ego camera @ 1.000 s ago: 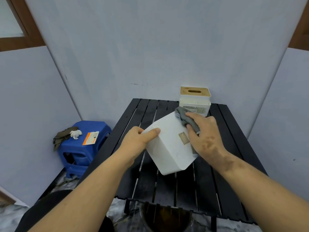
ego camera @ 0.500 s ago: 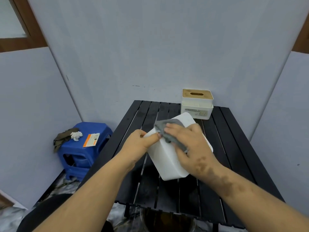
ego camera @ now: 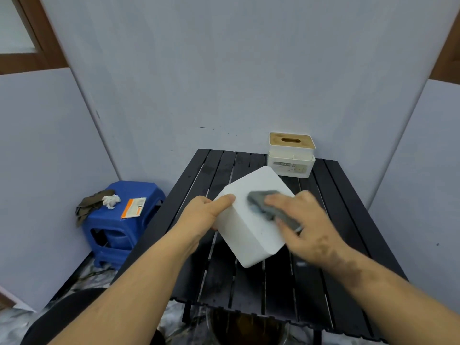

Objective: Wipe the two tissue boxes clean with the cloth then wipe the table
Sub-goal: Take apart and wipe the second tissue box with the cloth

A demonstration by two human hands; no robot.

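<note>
- White tissue box (ego camera: 251,227), smooth with rounded corners, tilted at frame centre; left hand (ego camera: 201,216) grips its edge.
- Right hand (ego camera: 302,222), blurred, presses grey cloth (ego camera: 271,207) onto it.
- Black slatted desk (ego camera: 336,245) beneath.

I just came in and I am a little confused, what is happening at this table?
A person is cleaning a white tissue box. The left hand grips it, tilted above the black slatted table, while the right hand presses a grey cloth against its upturned face. A second tissue box with a wooden lid stands at the table's far edge.
</note>
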